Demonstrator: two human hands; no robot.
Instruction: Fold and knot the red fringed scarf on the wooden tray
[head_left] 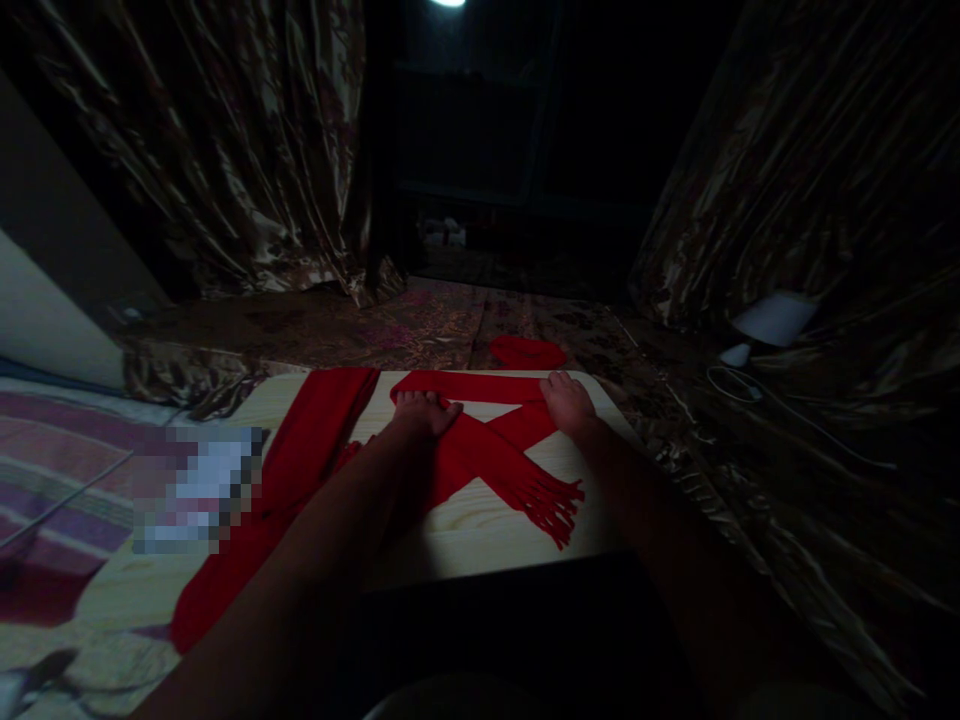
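Observation:
A long red scarf (469,450) lies on the pale wooden tabletop, folded so that one strip runs along the far edge and two strips cross below it. Its fringed end points towards the near right. At the strip's far left fold, my left hand (424,412) presses down with bent fingers on the cloth, the thumb out to the side. My right hand (568,402) has its fingers curled over the fold at the far right corner. More red cloth (307,440) stretches down the table's left side, partly behind my left forearm.
Beyond the wooden table (420,565) a red ring-shaped cloth (527,351) rests on the patterned cover. A white lamp (776,318) with a cord is at the right. Patterned curtains (300,150) hang on both sides. A blurred-out flat item (199,490) lies on the table's left.

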